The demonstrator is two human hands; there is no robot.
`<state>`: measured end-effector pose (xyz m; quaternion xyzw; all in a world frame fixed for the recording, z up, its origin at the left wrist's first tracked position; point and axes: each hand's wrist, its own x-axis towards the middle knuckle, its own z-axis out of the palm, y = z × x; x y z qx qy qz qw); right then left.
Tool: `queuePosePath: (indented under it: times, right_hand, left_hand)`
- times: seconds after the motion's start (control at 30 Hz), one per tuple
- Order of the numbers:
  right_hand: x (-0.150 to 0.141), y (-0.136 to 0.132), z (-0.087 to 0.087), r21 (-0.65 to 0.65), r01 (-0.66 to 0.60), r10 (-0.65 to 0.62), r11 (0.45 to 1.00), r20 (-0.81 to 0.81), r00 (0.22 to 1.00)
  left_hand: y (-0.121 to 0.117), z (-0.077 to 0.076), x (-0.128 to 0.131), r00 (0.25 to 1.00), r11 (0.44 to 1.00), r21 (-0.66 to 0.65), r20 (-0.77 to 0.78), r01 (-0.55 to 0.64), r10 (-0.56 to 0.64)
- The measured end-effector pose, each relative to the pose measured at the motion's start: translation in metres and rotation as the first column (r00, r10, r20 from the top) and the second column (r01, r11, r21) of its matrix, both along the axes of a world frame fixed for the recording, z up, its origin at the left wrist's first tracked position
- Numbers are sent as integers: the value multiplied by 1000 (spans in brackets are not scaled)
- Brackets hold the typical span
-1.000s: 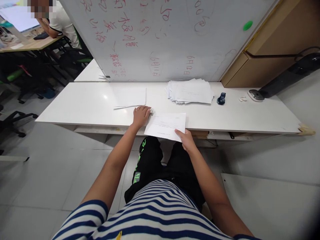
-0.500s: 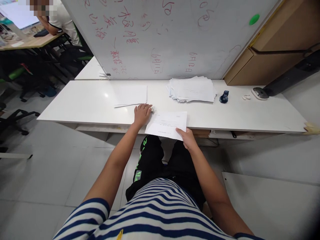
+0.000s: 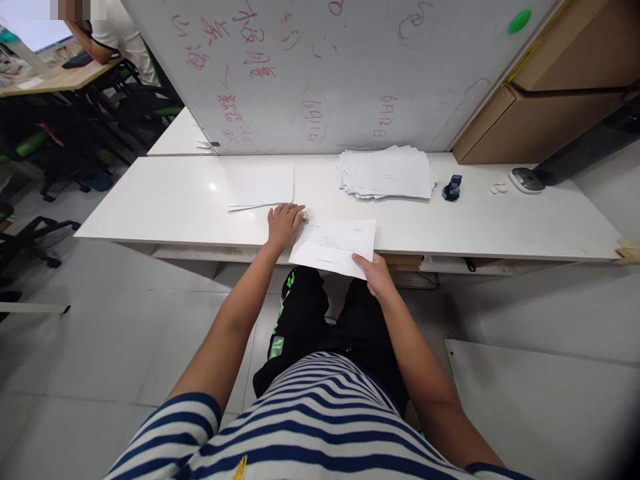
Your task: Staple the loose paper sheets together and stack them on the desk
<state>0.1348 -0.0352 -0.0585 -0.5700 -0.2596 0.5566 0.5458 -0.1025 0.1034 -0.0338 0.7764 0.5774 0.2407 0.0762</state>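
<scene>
My right hand grips the lower right corner of a printed sheet of paper, thumb on top. This sheet overhangs the desk's front edge, above my knees. At its upper left corner, my left hand is bent over the desk, with a small pale object at its fingertips, too small and covered to name. Behind my left hand lie a few white sheets. Farther right sits a thick, uneven stack of papers.
A whiteboard with red writing stands along the back of the white desk. To the right are a dark blue object, a small white item, a grey-and-white device and cardboard boxes. Another person sits at the far left.
The view has shifted slightly. My hands and the printed sheet keep nearly the same positions, the right hand still gripping its corner.
</scene>
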Motion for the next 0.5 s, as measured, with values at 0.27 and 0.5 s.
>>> queuePosePath:
  times: [0.27, 0.5]
  right_hand:
    - [-1, -2, 1, -27, 19, -20, 999, -20, 1000]
    - [1, 1, -2, -7, 12, -12, 1000, -9, 1000]
  left_hand:
    - [0, 1, 1, 997, 1000, -4, -77, -30, 29]
    - [-1, 4, 2, 998, 999, -12, -63, -31, 30]
